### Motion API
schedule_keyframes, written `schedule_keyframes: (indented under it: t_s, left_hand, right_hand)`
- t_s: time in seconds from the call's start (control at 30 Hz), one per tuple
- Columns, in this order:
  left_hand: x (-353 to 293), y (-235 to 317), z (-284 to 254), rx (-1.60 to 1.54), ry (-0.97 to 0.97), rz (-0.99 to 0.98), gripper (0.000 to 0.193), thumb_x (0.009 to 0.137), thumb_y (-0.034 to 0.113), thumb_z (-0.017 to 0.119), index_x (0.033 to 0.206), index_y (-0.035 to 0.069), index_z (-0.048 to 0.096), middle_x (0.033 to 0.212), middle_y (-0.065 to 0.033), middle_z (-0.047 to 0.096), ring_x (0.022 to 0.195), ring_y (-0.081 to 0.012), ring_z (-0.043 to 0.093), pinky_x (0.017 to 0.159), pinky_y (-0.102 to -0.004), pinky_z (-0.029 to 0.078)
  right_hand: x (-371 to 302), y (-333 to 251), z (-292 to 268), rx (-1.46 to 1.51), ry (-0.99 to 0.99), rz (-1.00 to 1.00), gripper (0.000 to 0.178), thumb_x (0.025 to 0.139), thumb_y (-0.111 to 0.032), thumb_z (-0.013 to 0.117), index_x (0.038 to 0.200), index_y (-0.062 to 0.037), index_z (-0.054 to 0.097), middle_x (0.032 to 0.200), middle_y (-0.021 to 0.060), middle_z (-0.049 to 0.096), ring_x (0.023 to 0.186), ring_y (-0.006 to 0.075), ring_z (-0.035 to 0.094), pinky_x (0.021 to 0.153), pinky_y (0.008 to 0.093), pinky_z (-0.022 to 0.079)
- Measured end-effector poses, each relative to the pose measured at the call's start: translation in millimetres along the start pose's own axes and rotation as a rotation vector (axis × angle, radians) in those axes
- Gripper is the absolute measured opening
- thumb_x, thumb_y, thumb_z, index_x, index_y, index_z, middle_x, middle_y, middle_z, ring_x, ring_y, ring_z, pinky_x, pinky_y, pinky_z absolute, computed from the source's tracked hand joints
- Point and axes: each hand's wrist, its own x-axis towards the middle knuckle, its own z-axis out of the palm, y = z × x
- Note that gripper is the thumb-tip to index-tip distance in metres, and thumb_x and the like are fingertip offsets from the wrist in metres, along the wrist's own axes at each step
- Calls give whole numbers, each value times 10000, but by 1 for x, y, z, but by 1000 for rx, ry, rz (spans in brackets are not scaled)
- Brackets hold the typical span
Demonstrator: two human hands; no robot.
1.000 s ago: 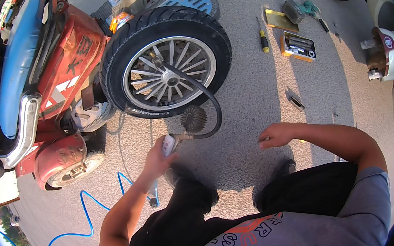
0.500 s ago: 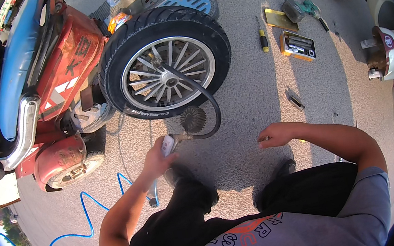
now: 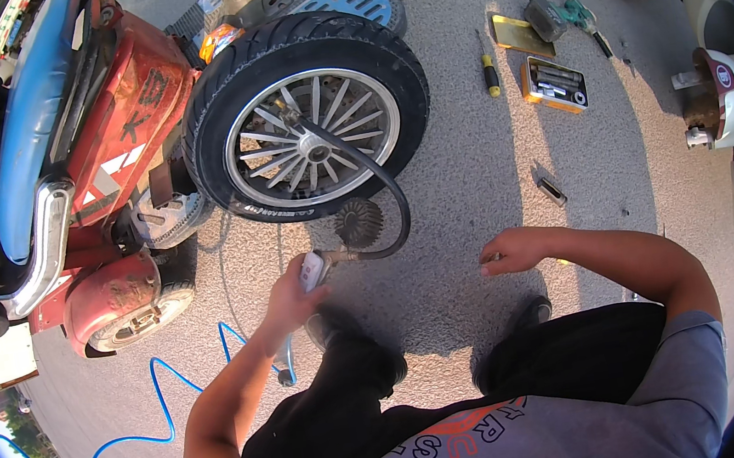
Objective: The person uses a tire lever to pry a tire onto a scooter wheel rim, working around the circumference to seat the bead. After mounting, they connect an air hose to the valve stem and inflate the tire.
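My left hand [image 3: 288,297] is wrapped round a tyre inflator [image 3: 311,271] with a pale gauge body. From it a black rubber hose [image 3: 405,210] curves up to the spoked wheel [image 3: 408,84], ending in a brass-coloured fitting [image 3: 284,108] among the spokes near the hub. The wheel lies tilted, its black tyre beside the red scooter. Off to the right, my right hand [image 3: 518,249] is closed above the ground, fingertips pinched on a small brownish thing too small to name. A blue coiled air hose [image 3: 165,404] runs below my left forearm.
A dark ribbed round part [image 3: 359,223] sits below the tyre. To the right are an open tool tin [image 3: 555,86], its yellow lid [image 3: 523,36], a screwdriver [image 3: 491,76], a cordless power tool [image 3: 578,14] and a small dark object [image 3: 552,191]. A white vehicle [image 3: 733,102] borders the far right.
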Motion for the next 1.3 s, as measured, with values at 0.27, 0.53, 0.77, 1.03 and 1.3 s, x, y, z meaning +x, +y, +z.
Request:
schedule_keyframes:
  t_s: [0.27, 0.53, 0.77, 1.03, 1.3]
  left_hand:
    - [-1, 4, -1, 13, -6, -24, 762, 758, 285, 783, 1383, 45, 420, 1072, -260, 663, 997, -405, 652, 856, -437, 508]
    - [1, 2, 0, 12, -10, -24, 765, 755, 291, 789, 1382, 47, 423, 1075, -259, 661, 998, -403, 651, 856, -437, 507]
    - [0, 5, -1, -6, -14, -38, 768, 751, 280, 795, 1381, 43, 426, 1094, -259, 659, 1018, -399, 649, 873, -428, 506]
    - [0, 6, 0, -10, -11, -29, 759, 754, 274, 790, 1380, 39, 431, 1094, -257, 660, 1018, -394, 651, 869, -425, 509]
    - [-1, 9, 0, -8, 0, -33, 754, 754, 261, 787, 1376, 23, 433, 1109, -267, 654, 1037, -402, 646, 882, -435, 506]
  right_hand:
    - [1, -1, -4, 2, -66, 42, 569, 951, -493, 537, 1254, -17, 603, 1194, 191, 658, 1067, 340, 648, 912, 409, 506]
    - [1, -1, -4, -23, -68, 41, 567, 950, -491, 538, 1253, -16, 604, 1199, 190, 656, 1072, 340, 648, 916, 408, 505]
    - [2, 1, -3, -18, -67, 29, 548, 952, -474, 545, 1247, -16, 607, 1197, 189, 655, 1071, 334, 649, 913, 405, 506]
    - [1, 3, -1, -22, -60, 15, 534, 957, -466, 545, 1236, -17, 612, 1183, 189, 661, 1055, 331, 654, 902, 404, 510]
    - [3, 4, 2, -8, -42, 1, 532, 953, -461, 553, 1220, -5, 618, 1169, 194, 665, 1047, 330, 656, 895, 399, 510]
